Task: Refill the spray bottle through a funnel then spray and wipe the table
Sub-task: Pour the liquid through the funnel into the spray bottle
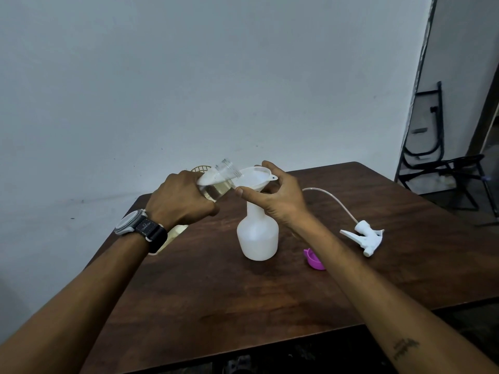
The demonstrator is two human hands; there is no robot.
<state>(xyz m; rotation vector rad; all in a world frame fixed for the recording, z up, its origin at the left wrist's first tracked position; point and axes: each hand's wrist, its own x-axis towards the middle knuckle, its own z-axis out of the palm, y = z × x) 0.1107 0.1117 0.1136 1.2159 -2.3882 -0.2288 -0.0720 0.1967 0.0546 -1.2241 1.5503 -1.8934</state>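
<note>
Funnel (256, 175) sits in the neck of the white spray bottle (258, 238), which stands upright in the middle of the dark wooden bench (243, 306). The right hand (278, 195) is on it, thumb and fingers (272, 168) pinching the funnel's rim. Over on the other side, the left hand (181, 198) has its fingers wrapped round a clear bottle (218, 182), tilted, mouth at the funnel's left edge, clear liquid pooled in its lower half. Whether anything is running out, I cannot tell. There's a watch (137, 225) on that wrist.

Off to the right lies the trigger head (363, 236), flat on the bench, well apart from the spray bottle, its thin tube (332, 198) curving back toward the funnel. A purple cap (313, 259) rests just beside the spray bottle's base, partly hidden behind the right forearm.
</note>
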